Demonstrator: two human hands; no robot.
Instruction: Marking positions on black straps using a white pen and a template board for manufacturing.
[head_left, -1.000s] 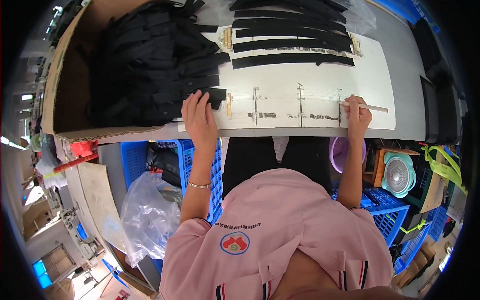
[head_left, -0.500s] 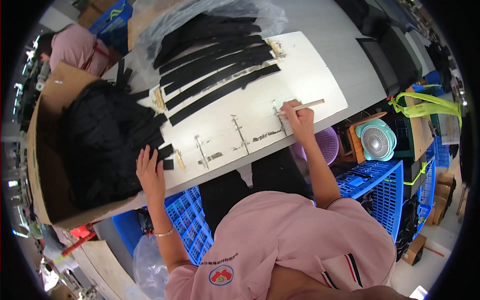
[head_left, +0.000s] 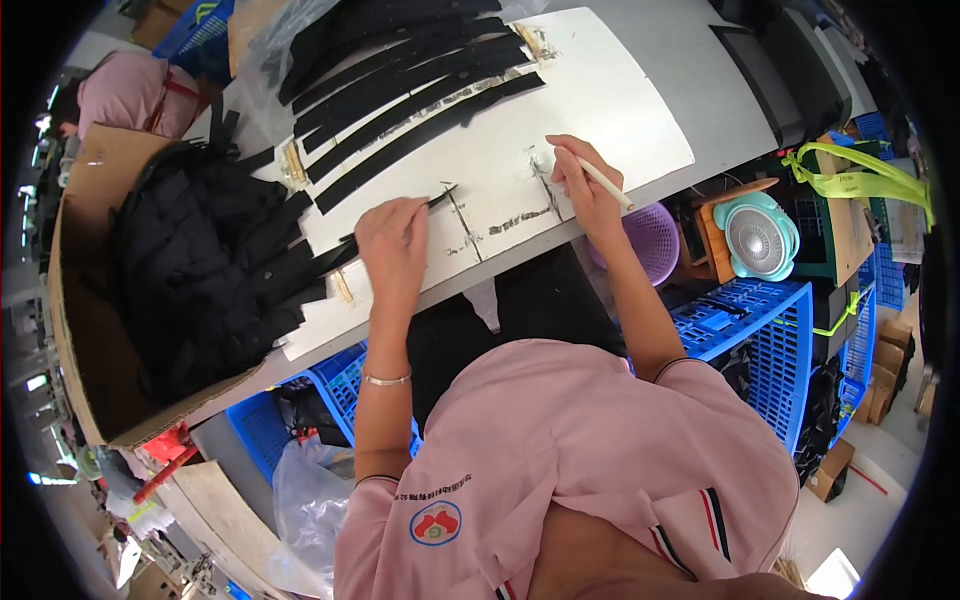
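Note:
My left hand [head_left: 395,250] is closed on a black fabric strip [head_left: 440,198], whose tip sticks out past the fingers over a white board [head_left: 620,120]. Behind the hand, the strip runs toward a heap of black strips [head_left: 205,275] in a cardboard box [head_left: 85,210]. My right hand [head_left: 592,195] holds a pale pencil [head_left: 608,186] across it, with the index finger and thumb near a dark line drawn on the board. Several black strips [head_left: 430,105] lie side by side on the far part of the board, beyond both hands.
The board lies on a grey table [head_left: 655,50]. Right of my lap are a purple basket [head_left: 655,243], a turquoise fan [head_left: 760,237] and blue crates [head_left: 780,350]. Clear plastic [head_left: 310,510] hangs at lower left. Another person [head_left: 135,95] in pink is at far left.
My left hand has moved right from the box's edge and drawn a black strip onto the board. The pencil in my right hand has swung so its end points toward me. The view has shifted.

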